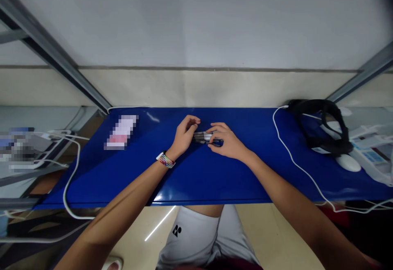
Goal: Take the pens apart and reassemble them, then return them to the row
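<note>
Several slim pens (pixel 202 135) lie side by side in a small bundle at the middle of the blue tabletop (pixel 190 175), between my two hands. My right hand (pixel 226 142) is closed on their right part, thumb and fingers curled around them. On the other side, my left hand (pixel 184 135) is cupped at the left ends of the pens, its fingers bent and a gap showing between thumb and fingers. Whether the left palm touches the pen ends is hard to make out. A colourful woven bracelet (pixel 166 159) circles my left wrist.
A blurred-out pink and white item (pixel 121 132) lies at the table's left. To the right are a black headset with a strap (pixel 325 126), a white rounded device (pixel 348 163) and a white cable (pixel 290 155). Another cable (pixel 72 180) hangs over the left edge. Metal posts (pixel 89 85) flank the table.
</note>
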A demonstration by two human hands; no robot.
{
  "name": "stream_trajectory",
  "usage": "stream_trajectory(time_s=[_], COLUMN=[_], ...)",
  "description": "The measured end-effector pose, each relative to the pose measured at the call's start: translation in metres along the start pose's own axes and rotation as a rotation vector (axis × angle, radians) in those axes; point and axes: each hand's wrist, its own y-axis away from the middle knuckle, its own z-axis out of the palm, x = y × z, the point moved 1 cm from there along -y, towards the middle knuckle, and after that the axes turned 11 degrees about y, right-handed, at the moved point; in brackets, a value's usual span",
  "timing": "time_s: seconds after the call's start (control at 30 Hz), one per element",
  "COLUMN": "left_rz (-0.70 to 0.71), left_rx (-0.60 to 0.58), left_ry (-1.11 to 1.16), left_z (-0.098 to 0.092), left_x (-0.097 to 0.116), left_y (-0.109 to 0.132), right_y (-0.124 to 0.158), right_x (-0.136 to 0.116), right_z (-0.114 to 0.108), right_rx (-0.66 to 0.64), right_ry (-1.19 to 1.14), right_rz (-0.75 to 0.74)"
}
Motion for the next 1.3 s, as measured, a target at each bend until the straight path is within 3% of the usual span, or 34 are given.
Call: stream_trajectory(time_s=[0.13, 0.23, 0.4, 0.67, 0.8, 1.0, 1.3], left_rz=[0.060, 0.052, 0.104, 0.171, 0.205, 0.256, 0.313], left_rx=[-0.129, -0.233, -0.202, -0.146, -0.167, -0.281, -0.307], left_ry=[-0.107, -0.190, -0.250, -0.333, -0.386, -0.492, -0.514], left_z=[0.000, 0.001, 0.001, -0.008, -0.011, -0.013, -0.020], left_x=[0.009, 0.013, 0.014, 0.014, 0.016, 0.020, 0.019], left_y=[0.002, 0.003, 0.003, -0.002, -0.003, -0.003, -0.003], right_y=[-0.003, -0.003, -0.003, -0.006, -0.007, -0.006, -0.006], right_x=[0.002, 0.003, 0.003, 0.017, 0.018, 0.020, 0.022], right_z=[-0.004, -0.007, -0.012, -0.016, -0.015, -0.014, -0.016], right_rx=[0.153, 0.191, 0.226, 0.299, 0.297, 0.291, 0.291], right_ry=[-0.052, -0.021, -0.061, -0.727, -0.874, -0.818, -0.875], right_rz=[0.082, 0.221, 0.430, 0.712, 0.756, 0.742, 0.756])
